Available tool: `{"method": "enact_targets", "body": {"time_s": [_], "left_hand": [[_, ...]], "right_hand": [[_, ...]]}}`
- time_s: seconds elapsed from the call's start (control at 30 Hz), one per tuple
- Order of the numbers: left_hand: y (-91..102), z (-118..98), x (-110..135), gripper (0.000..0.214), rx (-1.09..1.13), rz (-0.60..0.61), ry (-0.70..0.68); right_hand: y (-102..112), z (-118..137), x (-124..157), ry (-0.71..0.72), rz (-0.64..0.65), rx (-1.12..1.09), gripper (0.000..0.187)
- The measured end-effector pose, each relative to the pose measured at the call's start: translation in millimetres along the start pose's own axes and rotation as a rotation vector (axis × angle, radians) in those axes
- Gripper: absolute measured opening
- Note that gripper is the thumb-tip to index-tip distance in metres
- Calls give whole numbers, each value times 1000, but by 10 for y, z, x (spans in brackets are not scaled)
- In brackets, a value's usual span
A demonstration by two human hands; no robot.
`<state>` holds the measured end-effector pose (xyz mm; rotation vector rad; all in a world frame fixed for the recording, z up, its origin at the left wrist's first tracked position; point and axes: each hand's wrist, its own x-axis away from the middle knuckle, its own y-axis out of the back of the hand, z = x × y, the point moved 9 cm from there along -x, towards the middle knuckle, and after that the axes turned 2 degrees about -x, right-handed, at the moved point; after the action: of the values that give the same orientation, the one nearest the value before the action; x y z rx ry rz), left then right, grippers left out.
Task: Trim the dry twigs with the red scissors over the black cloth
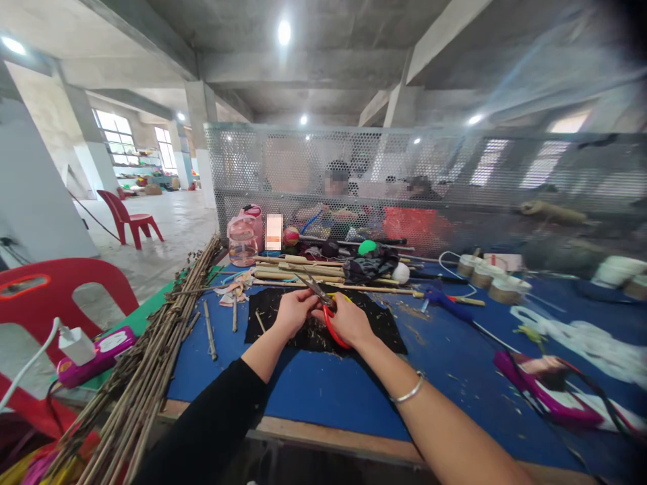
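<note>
My right hand (350,318) is closed round red-handled scissors (318,289), whose blades point up and to the left. My left hand (294,311) is beside the blades, its fingers pinched together near the right fingertips. What it pinches is too small to make out. Both hands are above a black cloth (387,327) strewn with small pale shavings, which lies on the blue tabletop (323,397). Short cut sticks (209,330) lie to the left of the cloth.
A long bundle of thin sticks (151,357) lies along the left edge. Behind the cloth are bamboo poles (303,273), a pink jug (242,239) and a dark bundle (371,266). Purple power strips (550,397) sit at both sides. A perforated metal screen (283,155) stands behind.
</note>
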<state>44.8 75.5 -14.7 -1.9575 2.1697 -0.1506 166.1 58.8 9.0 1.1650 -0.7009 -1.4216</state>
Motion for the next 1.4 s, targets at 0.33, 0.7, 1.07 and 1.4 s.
{"method": "enact_targets", "body": {"time_s": [0.33, 0.7, 1.07, 1.4], "left_hand": [[48, 85, 15, 20, 44, -74, 101], [-17, 66, -16, 12, 15, -5, 48], [71, 52, -35, 19, -209, -43, -97], [49, 190, -47, 16, -139, -10, 35]], "right_hand": [[-81, -98, -26, -41, 115, 12, 53], [-24, 2, 19, 39, 74, -30, 50], [-4, -13, 20, -26, 46, 11, 51], [-81, -125, 4, -43, 137, -22, 49]]}}
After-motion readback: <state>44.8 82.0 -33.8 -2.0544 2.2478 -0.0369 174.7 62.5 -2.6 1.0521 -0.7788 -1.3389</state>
